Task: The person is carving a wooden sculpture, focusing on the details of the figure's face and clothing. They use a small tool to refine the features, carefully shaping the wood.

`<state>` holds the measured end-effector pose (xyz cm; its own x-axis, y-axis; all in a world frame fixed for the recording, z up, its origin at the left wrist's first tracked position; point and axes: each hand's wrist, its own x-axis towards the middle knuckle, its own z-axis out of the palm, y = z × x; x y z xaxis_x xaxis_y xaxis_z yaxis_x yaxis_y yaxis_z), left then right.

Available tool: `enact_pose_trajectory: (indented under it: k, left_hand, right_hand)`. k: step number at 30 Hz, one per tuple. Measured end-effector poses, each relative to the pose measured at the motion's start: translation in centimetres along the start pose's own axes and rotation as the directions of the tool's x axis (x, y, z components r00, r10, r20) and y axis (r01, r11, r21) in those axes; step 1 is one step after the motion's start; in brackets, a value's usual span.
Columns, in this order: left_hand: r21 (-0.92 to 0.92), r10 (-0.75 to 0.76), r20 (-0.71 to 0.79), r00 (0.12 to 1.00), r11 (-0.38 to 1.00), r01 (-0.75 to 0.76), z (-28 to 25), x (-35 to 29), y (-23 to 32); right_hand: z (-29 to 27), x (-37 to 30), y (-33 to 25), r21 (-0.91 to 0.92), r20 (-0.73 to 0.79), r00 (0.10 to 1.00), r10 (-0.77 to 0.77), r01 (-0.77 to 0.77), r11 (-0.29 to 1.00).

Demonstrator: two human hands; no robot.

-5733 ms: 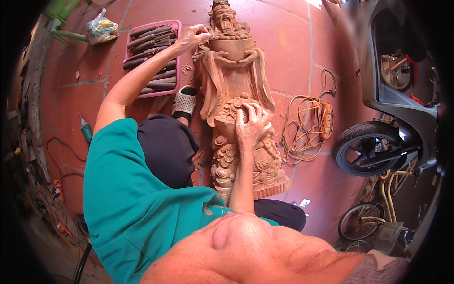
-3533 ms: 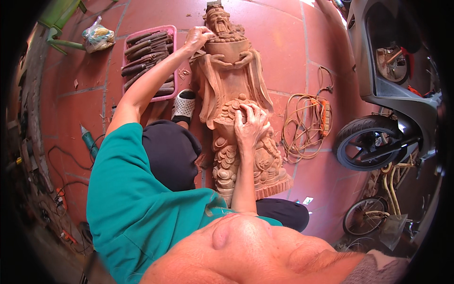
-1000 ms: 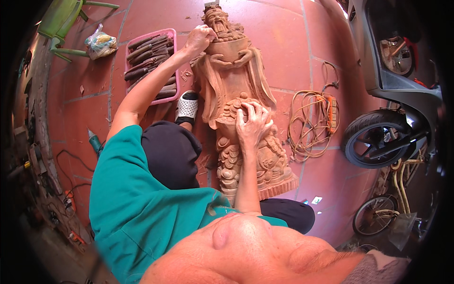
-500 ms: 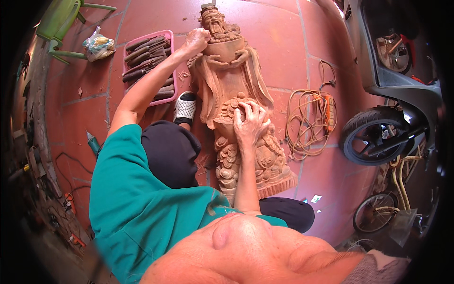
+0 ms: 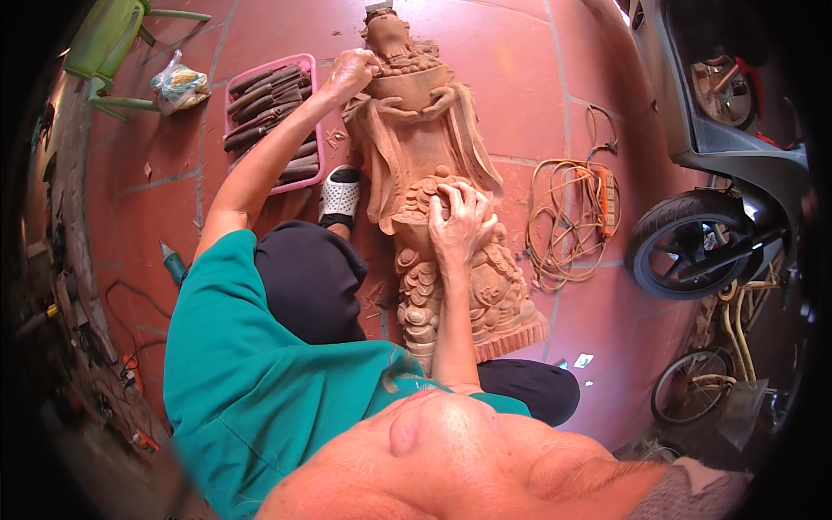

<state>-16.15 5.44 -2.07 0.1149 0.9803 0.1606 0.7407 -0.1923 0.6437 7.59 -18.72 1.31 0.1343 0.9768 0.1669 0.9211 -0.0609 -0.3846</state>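
Observation:
A carved wooden statue [image 5: 416, 139] of a robed figure lies on the floor in front of me, its head at the far end. My left hand [image 5: 351, 74] is closed beside the statue's head and shoulder; whatever its fingers may hold is hidden. On the carved coins at the statue's lower middle rests my right hand [image 5: 458, 224], fingers apart and slightly bent, with no tool visible in it. Left of the statue, a pink basket [image 5: 319, 139] holds several dark-handled carving tools [image 5: 267, 108].
An orange power strip [image 5: 607, 201] with a coiled cord [image 5: 555, 234] lies right of the statue. Beyond it stands a motorbike [image 5: 693, 247]. A green chair [image 5: 108, 52] and a plastic bag [image 5: 179, 85] are at far left. Wood chips dot the tiled floor [image 5: 156, 217].
My left hand has shifted slightly left, away from the statue's head. The right hand keeps its place on the carved coins.

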Motion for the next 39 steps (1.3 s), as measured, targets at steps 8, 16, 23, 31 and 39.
enact_pose_trajectory:
  k: [8,16,23,31,39]
  left_hand:
    - [0.213,0.257,0.048,0.965,0.941,-0.261,1.2,0.2,-1.4]
    - [-0.213,-0.065,0.096,0.993,0.973,0.084,-0.2,0.1,-0.4]
    - [0.138,0.33,-0.007,0.944,0.935,-0.326,1.5,0.2,-2.3]
    - [-0.19,0.077,0.116,0.99,0.98,-0.054,0.1,0.6,-1.3]
    - [0.163,0.467,0.018,0.884,0.871,-0.464,0.8,0.3,-1.4]
  right_hand:
    - [0.1,0.0,0.2,-0.012,-0.004,1.0,0.01,-0.01,1.0]
    - [0.2,-0.1,0.2,-0.003,-0.017,1.0,0.009,-0.009,1.0]
    - [0.1,0.1,0.2,-0.018,-0.018,1.0,-0.003,0.003,1.0]
    - [0.1,-0.1,0.1,-0.006,-0.005,1.0,0.011,-0.011,1.0]
    - [-0.5,0.6,0.3,0.087,0.024,1.0,0.011,-0.013,0.996]
